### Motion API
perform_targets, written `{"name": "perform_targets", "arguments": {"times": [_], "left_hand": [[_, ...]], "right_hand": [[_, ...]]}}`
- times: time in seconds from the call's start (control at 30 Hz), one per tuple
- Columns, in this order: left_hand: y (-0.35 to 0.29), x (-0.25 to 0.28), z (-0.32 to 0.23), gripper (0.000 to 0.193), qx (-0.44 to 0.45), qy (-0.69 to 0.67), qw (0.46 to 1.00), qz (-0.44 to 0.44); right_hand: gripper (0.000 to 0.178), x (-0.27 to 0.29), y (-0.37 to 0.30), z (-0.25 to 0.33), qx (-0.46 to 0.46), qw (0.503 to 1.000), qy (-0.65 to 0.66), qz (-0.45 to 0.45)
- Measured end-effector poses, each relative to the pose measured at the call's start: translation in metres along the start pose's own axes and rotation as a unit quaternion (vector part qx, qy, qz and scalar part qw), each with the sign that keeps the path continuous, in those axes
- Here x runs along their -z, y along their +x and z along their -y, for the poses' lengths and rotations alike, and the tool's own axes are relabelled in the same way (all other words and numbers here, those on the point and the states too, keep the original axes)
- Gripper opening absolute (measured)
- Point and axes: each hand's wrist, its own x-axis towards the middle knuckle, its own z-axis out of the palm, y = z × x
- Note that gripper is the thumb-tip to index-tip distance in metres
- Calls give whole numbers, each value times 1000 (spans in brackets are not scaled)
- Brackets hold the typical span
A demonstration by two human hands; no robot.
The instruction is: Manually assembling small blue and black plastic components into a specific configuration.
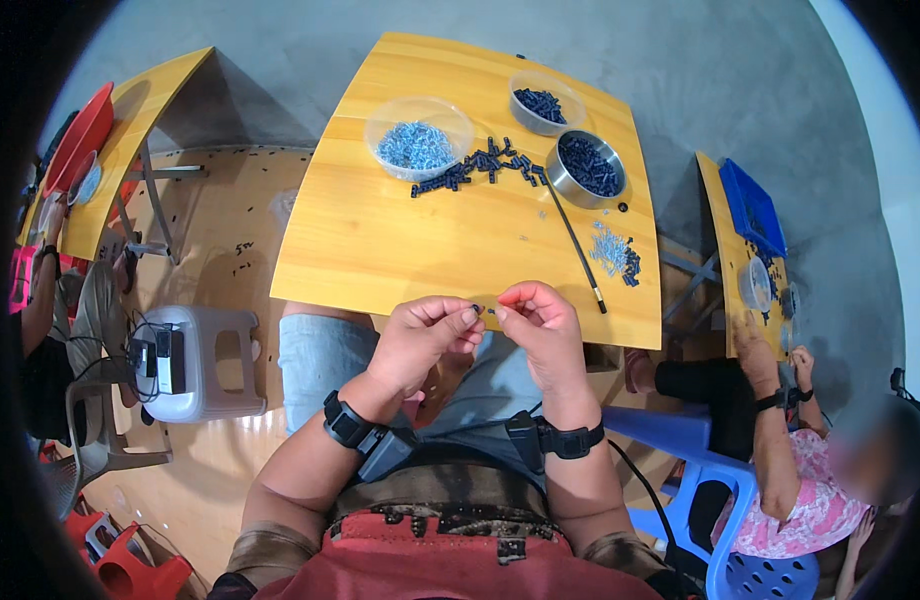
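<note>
At the table's near edge, my left hand [427, 335] is closed, thumb and finger pinching a small dark plastic piece [477, 308]. Just to its right, my right hand [542, 328] is closed in a pinch too; a tiny bit shows at its fingertips, too small to name. The fingertips of both hands face each other, a narrow gap apart. Beyond them on the yellow table [380, 250] lies a heap of short dark blue tube-like pieces [445, 180]. Small clear pieces [610, 250] lie to the right, with several dark pieces [632, 268] beside them.
A clear tub [375, 135] holds light-blue pieces; another clear tub [576, 105] and a steel bowl [617, 160] hold dark ones. A thin black stick [577, 245] lies near the right edge. A grey stool [195, 375] stands left; a co-worker [780, 490] sits right on a blue chair [725, 490].
</note>
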Motion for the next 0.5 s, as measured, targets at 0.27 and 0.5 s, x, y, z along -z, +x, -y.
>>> {"name": "perform_targets", "arguments": {"times": [0.27,0.5], "left_hand": [[-7,3,-5,15,22,-45,998,23],[-13,7,-8,14,63,-92,992,50]], "right_hand": [[18,-6,-6,6,24,999,7,41],[21,-8,-11,9,59,996,8,64]]}}
